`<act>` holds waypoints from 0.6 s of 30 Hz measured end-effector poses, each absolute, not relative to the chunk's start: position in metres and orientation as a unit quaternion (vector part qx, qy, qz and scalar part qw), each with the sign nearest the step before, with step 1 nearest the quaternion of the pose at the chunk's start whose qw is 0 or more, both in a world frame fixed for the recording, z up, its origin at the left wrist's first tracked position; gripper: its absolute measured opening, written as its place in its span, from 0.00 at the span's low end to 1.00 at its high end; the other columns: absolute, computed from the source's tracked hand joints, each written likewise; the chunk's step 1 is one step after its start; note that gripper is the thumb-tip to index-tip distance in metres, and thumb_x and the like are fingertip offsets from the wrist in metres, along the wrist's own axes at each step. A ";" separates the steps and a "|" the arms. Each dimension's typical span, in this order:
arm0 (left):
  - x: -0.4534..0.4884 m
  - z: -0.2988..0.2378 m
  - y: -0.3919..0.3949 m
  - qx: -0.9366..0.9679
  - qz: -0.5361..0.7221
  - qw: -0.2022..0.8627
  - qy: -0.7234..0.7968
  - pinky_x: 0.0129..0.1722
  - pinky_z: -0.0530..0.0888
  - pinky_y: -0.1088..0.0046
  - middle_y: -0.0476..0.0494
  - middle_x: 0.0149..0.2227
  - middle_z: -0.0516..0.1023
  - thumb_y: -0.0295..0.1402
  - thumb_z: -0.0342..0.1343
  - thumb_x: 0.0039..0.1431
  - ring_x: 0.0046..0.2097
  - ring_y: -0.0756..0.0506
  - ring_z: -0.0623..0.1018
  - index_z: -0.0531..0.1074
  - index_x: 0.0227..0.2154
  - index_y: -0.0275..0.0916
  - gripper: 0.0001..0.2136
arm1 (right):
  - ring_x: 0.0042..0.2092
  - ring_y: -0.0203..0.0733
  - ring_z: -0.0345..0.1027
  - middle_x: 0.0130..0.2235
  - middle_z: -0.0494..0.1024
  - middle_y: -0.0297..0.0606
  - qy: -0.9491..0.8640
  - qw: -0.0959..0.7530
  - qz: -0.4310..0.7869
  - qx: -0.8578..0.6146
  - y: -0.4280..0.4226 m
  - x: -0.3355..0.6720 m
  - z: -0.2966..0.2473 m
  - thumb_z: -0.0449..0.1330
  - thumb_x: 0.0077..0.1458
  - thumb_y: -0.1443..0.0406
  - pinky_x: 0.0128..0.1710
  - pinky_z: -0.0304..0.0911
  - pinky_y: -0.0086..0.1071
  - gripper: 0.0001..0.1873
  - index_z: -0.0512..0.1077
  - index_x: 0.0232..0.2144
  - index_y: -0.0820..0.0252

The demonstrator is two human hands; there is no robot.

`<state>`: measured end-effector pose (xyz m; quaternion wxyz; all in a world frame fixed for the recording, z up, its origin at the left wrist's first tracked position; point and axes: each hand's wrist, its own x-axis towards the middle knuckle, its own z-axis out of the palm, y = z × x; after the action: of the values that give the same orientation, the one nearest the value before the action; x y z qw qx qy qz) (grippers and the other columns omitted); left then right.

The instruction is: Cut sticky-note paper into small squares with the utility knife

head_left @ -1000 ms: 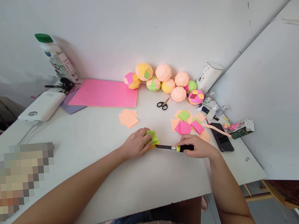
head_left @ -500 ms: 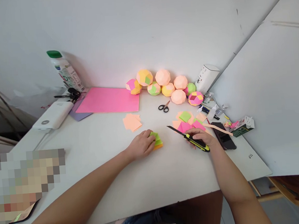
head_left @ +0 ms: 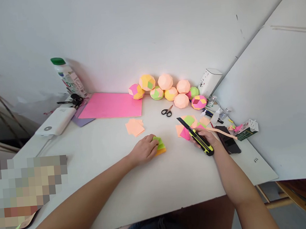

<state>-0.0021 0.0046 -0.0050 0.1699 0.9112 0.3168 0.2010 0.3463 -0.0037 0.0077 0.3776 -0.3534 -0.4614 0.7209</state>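
My left hand (head_left: 144, 150) is closed over a folded green paper (head_left: 159, 142), with its fingertips curled on the left edge. Orange paper (head_left: 161, 151) shows beneath the green; how the two are joined is hidden. My right hand (head_left: 208, 137) grips a black and yellow-green utility knife (head_left: 200, 141), whose long blade is out and points up and left, away from me. Behind the knife lies a loose pile of pink, peach and green paper pieces (head_left: 180, 130). Black-handled scissors (head_left: 167, 111) rest farther back, apart from both hands.
Several faceted paper balls (head_left: 165, 81) line the wall. Peach paper squares (head_left: 134, 127) and a pink sheet (head_left: 110, 105) lie to the left, near a white power bank (head_left: 55, 121) and a bottle (head_left: 69, 77). On the right are a phone (head_left: 227, 139) and a small carton (head_left: 246, 129).
My right hand has turned the knife, so its blade has swung up and to the right and now covers part of the paper pile. My left hand stays on the green paper.
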 end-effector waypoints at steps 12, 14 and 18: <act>-0.003 -0.005 0.004 0.912 0.210 0.172 0.307 0.43 0.70 0.63 0.39 0.43 0.69 0.30 0.35 0.63 0.42 0.43 0.72 0.63 0.42 0.39 0.12 | 0.30 0.40 0.68 0.30 0.72 0.38 -0.450 0.379 0.729 -0.350 -0.007 0.344 0.011 0.56 0.49 0.63 0.17 0.65 0.28 0.13 0.63 0.39 0.61; -0.003 -0.005 0.005 0.913 0.211 0.172 0.303 0.43 0.70 0.63 0.39 0.43 0.69 0.29 0.35 0.64 0.42 0.43 0.72 0.63 0.42 0.39 0.12 | 0.30 0.40 0.68 0.30 0.71 0.38 -0.452 0.377 0.730 -0.348 -0.006 0.344 0.011 0.56 0.48 0.63 0.17 0.64 0.28 0.13 0.63 0.38 0.61; -0.003 -0.004 0.005 0.914 0.215 0.169 0.300 0.43 0.70 0.63 0.39 0.42 0.69 0.29 0.35 0.63 0.42 0.43 0.72 0.63 0.42 0.39 0.12 | 0.30 0.41 0.68 0.29 0.72 0.38 -0.457 0.369 0.734 -0.342 -0.004 0.343 0.012 0.56 0.48 0.63 0.17 0.64 0.28 0.13 0.63 0.37 0.61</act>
<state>-0.0027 0.0050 -0.0042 0.1685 0.9141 0.2998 0.2148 0.3434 -0.0036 0.0119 0.3686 -0.3424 -0.4565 0.7338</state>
